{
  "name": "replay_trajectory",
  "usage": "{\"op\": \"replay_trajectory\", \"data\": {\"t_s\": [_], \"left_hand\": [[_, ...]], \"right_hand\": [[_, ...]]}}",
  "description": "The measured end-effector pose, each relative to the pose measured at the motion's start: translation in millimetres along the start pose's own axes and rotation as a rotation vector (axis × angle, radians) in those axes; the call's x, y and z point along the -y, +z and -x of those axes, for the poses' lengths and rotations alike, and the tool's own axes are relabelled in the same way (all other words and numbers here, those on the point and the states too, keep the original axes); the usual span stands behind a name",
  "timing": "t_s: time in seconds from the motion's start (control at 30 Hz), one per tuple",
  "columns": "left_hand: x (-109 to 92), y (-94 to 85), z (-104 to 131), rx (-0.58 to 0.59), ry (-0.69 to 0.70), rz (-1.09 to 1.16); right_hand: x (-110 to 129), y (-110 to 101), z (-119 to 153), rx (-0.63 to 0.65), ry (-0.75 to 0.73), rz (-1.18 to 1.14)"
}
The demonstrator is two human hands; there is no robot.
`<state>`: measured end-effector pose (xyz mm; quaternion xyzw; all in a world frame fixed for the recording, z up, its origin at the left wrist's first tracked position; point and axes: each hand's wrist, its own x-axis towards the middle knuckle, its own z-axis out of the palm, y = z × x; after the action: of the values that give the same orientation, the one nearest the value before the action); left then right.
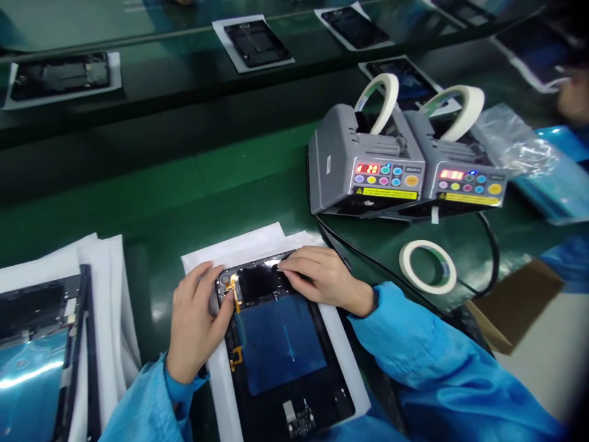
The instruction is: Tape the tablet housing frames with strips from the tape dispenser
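An opened tablet [285, 344] lies back up on white sheets in front of me, its dark blue battery panel and orange flex cables exposed. My left hand [196, 319] grips the tablet's upper left corner, fingertips at the outer edge and thumb inside near an orange flex cable [237, 294]. Over the upper right part of the tablet, my right hand [322, 276] is closed in a pinch, its fingertips by a shiny black area [262, 282]. Whatever sits between those fingertips is too small or hidden to make out.
Two grey tape dispensers [368, 159] with lit displays stand at the back right; a tape roll [427, 267] and cable lie before them. Another opened tablet [37, 356] rests on paper at left. Several tablets [257, 43] line the far shelf. A cardboard box [515, 304] is at right.
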<state>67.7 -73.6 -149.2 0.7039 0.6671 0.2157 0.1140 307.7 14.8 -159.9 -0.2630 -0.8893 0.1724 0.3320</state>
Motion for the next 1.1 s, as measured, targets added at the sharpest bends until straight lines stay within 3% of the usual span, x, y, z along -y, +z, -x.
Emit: {"op": "replay_trajectory", "data": {"t_s": [0.23, 0.53, 0.7, 0.8, 0.93, 1.1], "left_hand": [[-2, 2.4, -4, -0.008, 0.014, 0.009], [-1, 2.7, -4, -0.021, 0.036, 0.017], [-30, -7.2, -4, -0.162, 0.280, -0.106], [-59, -6.3, -10, 0.007, 0.408, -0.089], [-90, 8.1, -26, 0.225, 0.389, -0.193], [-103, 24.0, -40, 0.229, 0.350, -0.319]], "right_hand": [[-6, -8, 2, -0.070, 0.062, -0.029], [0, -21, 34, -0.068, 0.114, 0.159], [1, -19, 39, -0.049, 0.147, 0.138], [-1, -21, 38, -0.017, 0.141, 0.090], [-4, -26, 39, 0.057, 0.120, 0.012], [-6, -28, 41, 0.128, 0.124, -0.032]]}}
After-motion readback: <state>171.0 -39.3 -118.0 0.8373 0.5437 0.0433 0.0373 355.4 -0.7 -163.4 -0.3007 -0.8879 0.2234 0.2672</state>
